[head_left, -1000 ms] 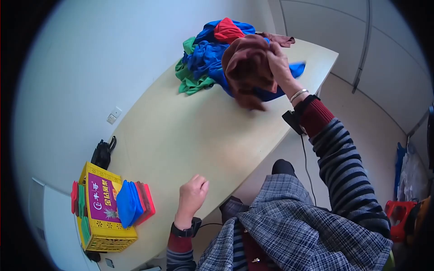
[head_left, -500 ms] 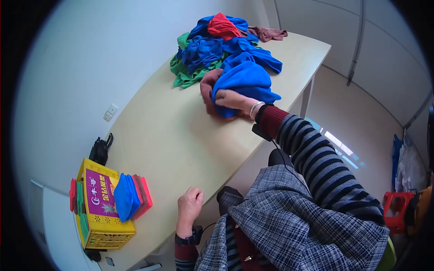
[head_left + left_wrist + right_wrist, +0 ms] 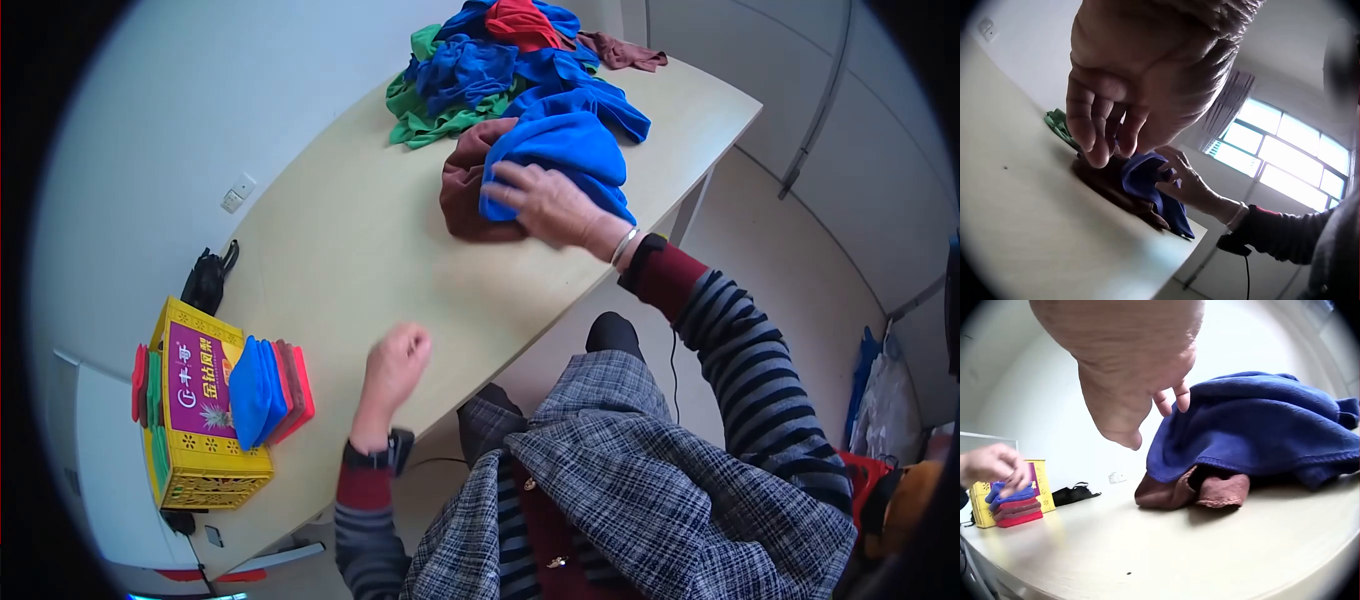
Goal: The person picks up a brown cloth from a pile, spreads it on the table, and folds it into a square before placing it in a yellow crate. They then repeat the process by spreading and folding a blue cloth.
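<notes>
A blue cloth point(image 3: 570, 150) lies crumpled over a brown cloth point(image 3: 468, 190) on the table point(image 3: 380, 260). My right hand point(image 3: 555, 208) is at the blue cloth's near side, fingers extended; in the right wrist view its fingers point(image 3: 1182, 397) hang beside the blue cloth point(image 3: 1241, 425), gripping nothing. Brown cloth point(image 3: 1225, 489) shows under it. My left hand point(image 3: 393, 368) is above the table's near edge, away from the cloths, holding nothing; in the left wrist view its fingers point(image 3: 1100, 119) are loosely bent.
Beyond lies a heap of blue, green point(image 3: 425, 120), red point(image 3: 522, 22) and brown cloths. At the left stand a yellow box point(image 3: 215, 458), folded blue cloths point(image 3: 255, 392) and red ones beside it, a black item point(image 3: 207, 280) and a small dark object point(image 3: 213, 536).
The right hand carried the brown cloth from the heap towards me, with blue cloth now over it, then loosened from the cloth. The left hand stayed near the table edge, lifting slightly.
</notes>
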Demonstrator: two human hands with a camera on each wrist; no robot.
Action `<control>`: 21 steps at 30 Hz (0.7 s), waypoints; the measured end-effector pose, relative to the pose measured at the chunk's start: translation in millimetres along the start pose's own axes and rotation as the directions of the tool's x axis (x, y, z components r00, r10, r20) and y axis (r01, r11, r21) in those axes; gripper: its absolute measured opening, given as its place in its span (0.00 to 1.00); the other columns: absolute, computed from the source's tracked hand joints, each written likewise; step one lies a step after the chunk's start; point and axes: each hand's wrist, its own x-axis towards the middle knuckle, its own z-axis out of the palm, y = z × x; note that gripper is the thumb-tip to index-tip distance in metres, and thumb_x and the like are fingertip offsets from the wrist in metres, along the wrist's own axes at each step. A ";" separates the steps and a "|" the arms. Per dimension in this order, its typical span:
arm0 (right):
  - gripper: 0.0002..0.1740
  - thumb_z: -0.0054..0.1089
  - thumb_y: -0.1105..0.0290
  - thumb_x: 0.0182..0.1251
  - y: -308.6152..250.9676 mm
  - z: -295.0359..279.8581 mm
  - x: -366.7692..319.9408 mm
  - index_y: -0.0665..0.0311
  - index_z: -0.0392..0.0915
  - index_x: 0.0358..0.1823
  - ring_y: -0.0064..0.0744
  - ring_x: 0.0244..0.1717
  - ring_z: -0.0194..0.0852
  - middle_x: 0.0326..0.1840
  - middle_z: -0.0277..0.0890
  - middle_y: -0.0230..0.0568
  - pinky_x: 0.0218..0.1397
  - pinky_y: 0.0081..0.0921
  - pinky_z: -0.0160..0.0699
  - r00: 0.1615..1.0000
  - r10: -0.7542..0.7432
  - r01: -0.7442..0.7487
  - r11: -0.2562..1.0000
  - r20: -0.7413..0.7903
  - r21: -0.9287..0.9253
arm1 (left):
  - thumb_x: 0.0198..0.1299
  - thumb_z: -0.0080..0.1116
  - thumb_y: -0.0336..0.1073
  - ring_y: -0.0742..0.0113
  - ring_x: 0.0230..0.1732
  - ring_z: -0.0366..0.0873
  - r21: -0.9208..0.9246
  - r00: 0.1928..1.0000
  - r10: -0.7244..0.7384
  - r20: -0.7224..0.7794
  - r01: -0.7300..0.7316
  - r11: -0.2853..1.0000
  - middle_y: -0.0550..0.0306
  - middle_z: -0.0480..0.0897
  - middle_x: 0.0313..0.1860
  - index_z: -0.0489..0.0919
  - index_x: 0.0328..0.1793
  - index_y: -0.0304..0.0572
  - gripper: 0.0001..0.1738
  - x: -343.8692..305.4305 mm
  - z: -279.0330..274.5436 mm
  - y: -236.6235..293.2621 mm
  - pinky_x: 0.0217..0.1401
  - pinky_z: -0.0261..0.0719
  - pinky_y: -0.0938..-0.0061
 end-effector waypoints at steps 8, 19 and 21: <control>0.40 0.67 0.65 0.62 27.5 28.9 2.1 0.50 0.63 0.77 0.45 0.55 0.80 0.79 0.60 0.39 0.55 0.39 0.83 0.914 0.228 -0.235 0.972 0.335 -0.019 | 0.69 0.61 0.40 0.70 0.27 0.82 -0.605 0.938 -0.346 -0.016 0.266 0.750 0.51 0.76 0.65 0.71 0.67 0.38 0.24 225.6 65.4 -16.1 0.29 0.79 0.78; 0.39 0.65 0.69 0.60 146.5 56.9 -18.4 0.52 0.66 0.76 0.47 0.54 0.81 0.78 0.64 0.39 0.57 0.41 0.83 0.953 0.289 -0.288 0.957 0.086 -0.029 | 0.71 0.58 0.44 0.83 0.21 0.73 -0.751 0.931 -0.364 -0.038 0.214 0.625 0.67 0.82 0.34 0.80 0.51 0.44 0.13 206.2 24.9 -58.8 0.20 0.69 0.84; 0.39 0.64 0.69 0.60 165.6 63.3 -21.2 0.52 0.65 0.77 0.47 0.55 0.81 0.79 0.63 0.39 0.58 0.41 0.83 0.931 0.339 -0.329 0.940 0.135 -0.090 | 0.73 0.56 0.42 0.84 0.28 0.77 -0.744 0.932 -0.354 -0.071 0.187 0.641 0.65 0.84 0.38 0.80 0.54 0.43 0.13 167.0 -20.3 -80.8 0.22 0.69 0.87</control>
